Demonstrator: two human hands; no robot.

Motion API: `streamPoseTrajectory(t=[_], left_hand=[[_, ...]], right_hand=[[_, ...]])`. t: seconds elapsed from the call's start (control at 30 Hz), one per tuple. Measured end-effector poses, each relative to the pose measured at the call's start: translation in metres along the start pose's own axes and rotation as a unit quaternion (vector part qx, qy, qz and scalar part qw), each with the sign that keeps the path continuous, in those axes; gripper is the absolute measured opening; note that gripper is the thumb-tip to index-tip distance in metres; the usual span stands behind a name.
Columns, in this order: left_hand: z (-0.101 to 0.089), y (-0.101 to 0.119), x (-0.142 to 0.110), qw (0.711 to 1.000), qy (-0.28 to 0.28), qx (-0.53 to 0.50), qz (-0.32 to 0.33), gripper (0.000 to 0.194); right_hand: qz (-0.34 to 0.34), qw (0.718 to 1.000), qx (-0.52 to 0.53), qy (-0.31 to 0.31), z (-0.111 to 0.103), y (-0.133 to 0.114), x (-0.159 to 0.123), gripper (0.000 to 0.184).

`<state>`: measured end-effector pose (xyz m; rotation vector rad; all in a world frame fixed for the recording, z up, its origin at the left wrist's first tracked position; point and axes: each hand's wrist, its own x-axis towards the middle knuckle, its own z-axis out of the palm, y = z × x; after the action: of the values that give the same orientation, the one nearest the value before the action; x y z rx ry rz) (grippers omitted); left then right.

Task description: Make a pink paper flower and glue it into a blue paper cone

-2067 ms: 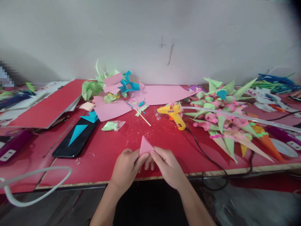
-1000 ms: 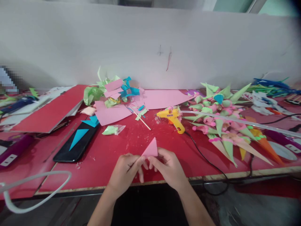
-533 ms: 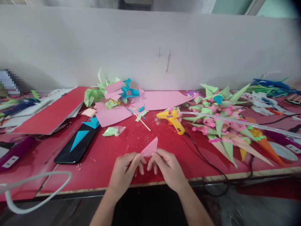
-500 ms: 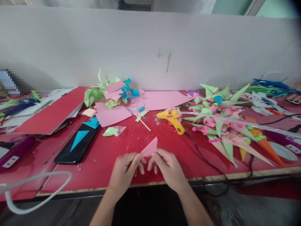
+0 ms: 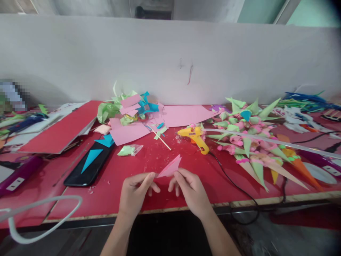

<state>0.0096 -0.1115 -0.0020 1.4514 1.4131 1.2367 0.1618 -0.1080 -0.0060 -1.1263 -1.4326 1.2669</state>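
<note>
A folded piece of pink paper (image 5: 170,167), pointed at its upper right and lower left, is held between my hands above the red table (image 5: 149,156). My left hand (image 5: 137,188) pinches its thin left tip between thumb and forefinger. The thumb and forefinger of my right hand (image 5: 190,186) grip its lower right corner, the other fingers curled loosely beneath. Its folded layers part slightly along the upper edge. Beyond my right hand lies a yellow glue gun (image 5: 195,137). A thin wooden stick (image 5: 161,138) rests on the table ahead of the paper.
On the left, a black phone (image 5: 86,165) carries blue paper triangles (image 5: 92,160). Pink sheets (image 5: 130,132) and paper scraps (image 5: 109,112) lie toward the white board (image 5: 170,64). Paper cones and flowers (image 5: 247,138) pile up on the right. A white looped cable (image 5: 44,236) hangs front left.
My left hand has shifted slightly left, to the paper's tip. The pink paper has turned a little, and its layers show more apart. My right hand stays nearly in place.
</note>
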Motion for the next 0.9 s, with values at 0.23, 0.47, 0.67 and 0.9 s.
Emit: streamPoseTrajectory(t=[0.23, 0.47, 0.67, 0.9], left_hand=[[0.0009, -0.0035, -0.0019, 0.998, 0.000, -0.059, -0.012, 0.050], [0.0022, 0.0014, -0.0007, 0.995, -0.062, 0.034, 0.066, 0.022], [0.0031, 0.0046, -0.0027, 0.984, -0.106, 0.099, 0.101, 0.025], [0.0045, -0.0016, -0.0023, 0.982, -0.114, 0.137, 0.064, 0.031]], right_hand=[[-0.006, 0.999, -0.039, -0.015, -0.0012, 0.0003, -0.0013, 0.029], [-0.039, 0.994, -0.074, -0.063, -0.0016, -0.0030, -0.0032, 0.028], [-0.050, 0.991, -0.114, -0.051, -0.0014, -0.0038, -0.0041, 0.029], [-0.076, 0.983, -0.141, -0.084, -0.0017, -0.0059, -0.0061, 0.027]])
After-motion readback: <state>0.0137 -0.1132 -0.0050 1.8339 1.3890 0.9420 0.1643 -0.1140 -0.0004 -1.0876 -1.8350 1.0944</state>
